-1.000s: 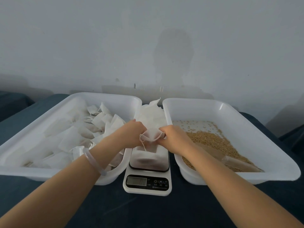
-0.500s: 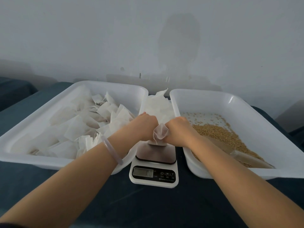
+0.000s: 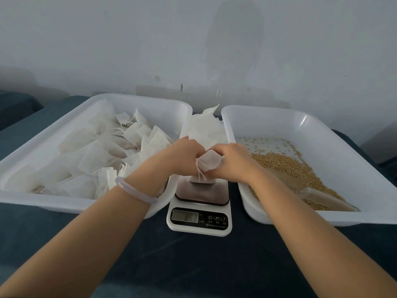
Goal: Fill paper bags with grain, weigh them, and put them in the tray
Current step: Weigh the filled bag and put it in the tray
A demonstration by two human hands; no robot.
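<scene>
A small white paper bag (image 3: pixel 209 163) with drawstrings sits between my two hands, its bottom resting on the platform of the digital scale (image 3: pixel 199 219). My left hand (image 3: pixel 183 155) grips its left side and my right hand (image 3: pixel 231 161) grips its right side. The scale's display is lit, its digits blurred. The left white tray (image 3: pixel 90 206) holds several filled paper bags. The right white tray (image 3: pixel 335 136) holds loose grain (image 3: pixel 285 166) and a clear scoop (image 3: pixel 320 195).
A pile of empty white bags (image 3: pixel 206 127) lies between the two trays, behind the scale. Everything stands on a dark blue cloth surface (image 3: pixel 193 265). A pale wall rises close behind the trays.
The bag's mouth, held open a second ago, has been drawn together between my hands, and the bag has come down onto the scale. The camera has tilted slightly.
</scene>
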